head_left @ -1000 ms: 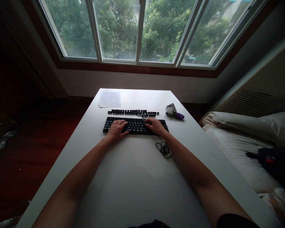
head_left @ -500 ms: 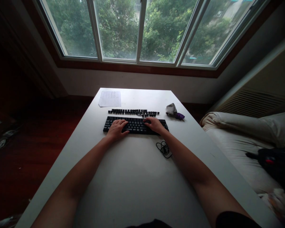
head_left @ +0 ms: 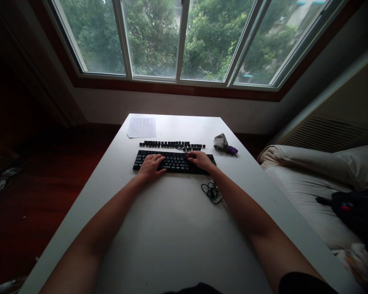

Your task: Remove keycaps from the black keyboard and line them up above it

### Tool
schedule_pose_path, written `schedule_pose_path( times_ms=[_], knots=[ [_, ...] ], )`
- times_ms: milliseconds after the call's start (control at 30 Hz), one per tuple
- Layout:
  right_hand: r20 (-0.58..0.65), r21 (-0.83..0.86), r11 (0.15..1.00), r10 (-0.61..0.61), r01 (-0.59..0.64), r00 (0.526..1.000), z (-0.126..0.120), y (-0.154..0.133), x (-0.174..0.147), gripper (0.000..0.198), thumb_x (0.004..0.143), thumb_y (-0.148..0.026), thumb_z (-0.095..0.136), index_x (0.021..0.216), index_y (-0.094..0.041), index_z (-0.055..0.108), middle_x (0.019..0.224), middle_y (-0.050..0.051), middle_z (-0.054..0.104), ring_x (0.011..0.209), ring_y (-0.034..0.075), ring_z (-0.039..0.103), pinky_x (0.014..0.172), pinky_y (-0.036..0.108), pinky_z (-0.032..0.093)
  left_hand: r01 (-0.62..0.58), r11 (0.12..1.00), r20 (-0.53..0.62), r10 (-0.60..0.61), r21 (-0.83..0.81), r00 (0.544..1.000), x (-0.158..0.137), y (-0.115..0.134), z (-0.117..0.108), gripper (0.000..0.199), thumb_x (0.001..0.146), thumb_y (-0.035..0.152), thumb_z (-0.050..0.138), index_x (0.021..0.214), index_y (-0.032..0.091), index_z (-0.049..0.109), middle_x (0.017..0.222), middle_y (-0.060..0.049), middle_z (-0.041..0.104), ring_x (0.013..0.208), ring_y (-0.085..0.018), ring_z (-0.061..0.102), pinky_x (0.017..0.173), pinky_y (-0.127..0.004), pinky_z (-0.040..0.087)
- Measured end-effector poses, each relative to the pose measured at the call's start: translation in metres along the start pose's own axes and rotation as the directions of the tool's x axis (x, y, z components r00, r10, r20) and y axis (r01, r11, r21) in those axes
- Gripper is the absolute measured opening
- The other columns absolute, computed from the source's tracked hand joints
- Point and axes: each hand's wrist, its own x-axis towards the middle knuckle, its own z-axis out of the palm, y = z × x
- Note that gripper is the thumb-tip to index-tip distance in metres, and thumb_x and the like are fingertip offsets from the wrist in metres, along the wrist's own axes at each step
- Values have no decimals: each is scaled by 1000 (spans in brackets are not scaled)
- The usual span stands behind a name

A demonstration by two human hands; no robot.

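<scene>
A black keyboard (head_left: 176,162) lies across the white table in front of me. Resting on its left part, my left hand (head_left: 151,166) is open, with the fingers spread over the keys and the thumb near the front edge. Over the right part of the keys is my right hand (head_left: 200,159), its fingertips pinched together around something small and dark that I cannot make out. Just behind the keyboard, loose black keycaps (head_left: 164,144) stand in rows. A coiled black cable (head_left: 212,192) lies beside my right forearm.
Printed paper (head_left: 142,127) lies at the table's far left. A grey cloth (head_left: 221,141) and a purple item (head_left: 232,150) sit at the far right. The white table (head_left: 168,228) faces a window. A light-coloured sofa (head_left: 303,179) stands to the right, with a dark bag-like thing on it.
My right hand has shifted very slightly over the keys, its fingers still pinched. My left hand stays in place on the keyboard.
</scene>
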Motion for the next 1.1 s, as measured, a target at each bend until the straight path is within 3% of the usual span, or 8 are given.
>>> schedule_pose_path(
  times_ms=[267, 600, 767, 900, 1000, 1100],
  knots=[
    [20, -22, 1000, -3, 4, 1000, 0, -3, 0, 16, 85, -24, 69, 99, -22, 74, 102, 4, 75, 91, 20, 68, 80, 28, 49, 5, 1000, 9, -5, -4, 1000, 0, 2, -2, 57, 87, 50, 62, 138, 27, 54, 140, -8, 54, 130, -32, 45, 115, -50, 31],
    [53, -285, 953, -92, 103, 994, -6, -26, -8, 20, 89, -28, 64, 107, -22, 70, 110, 8, 69, 96, 23, 64, 77, 28, 44, 6, 1000, -1, -6, -12, 1000, 1, 2, 0, 56, 87, 49, 62, 138, 26, 55, 140, -9, 53, 130, -31, 44, 115, -49, 30],
    [83, -235, 966, -92, 109, 992, -5, -17, -1, 22, 87, -29, 66, 108, -22, 70, 107, 7, 70, 95, 22, 64, 79, 28, 44, -2, 1000, -2, 2, 5, 1000, 1, 1, -1, 57, 87, 50, 63, 137, 25, 55, 139, -9, 54, 129, -31, 46, 114, -49, 32],
    [-17, -156, 987, -30, 27, 999, -5, -12, 0, 20, 92, -36, 61, 100, -21, 70, 98, 6, 72, 86, 20, 64, 74, 27, 42, -4, 1000, 4, 4, 3, 1000, 0, 0, -1, 57, 87, 51, 62, 138, 26, 55, 139, -9, 55, 129, -31, 45, 114, -49, 32],
    [-114, -167, 985, 33, -52, 993, -5, -18, 0, 30, 96, -45, 51, 92, -21, 70, 87, 6, 72, 77, 20, 62, 67, 27, 39, -1, 1000, 3, 1, 0, 1000, 1, 0, -1, 57, 87, 50, 62, 138, 26, 55, 139, -9, 54, 130, -31, 45, 115, -50, 31],
    [-135, -208, 976, 37, -65, 990, -4, -27, 3, 39, 99, -49, 44, 88, -22, 70, 85, 6, 72, 76, 20, 62, 66, 27, 38, 11, 1000, 6, -11, -3, 1000, 1, 1, -1, 57, 87, 49, 63, 138, 27, 54, 139, -8, 54, 130, -32, 45, 115, -51, 31]
  ],
)
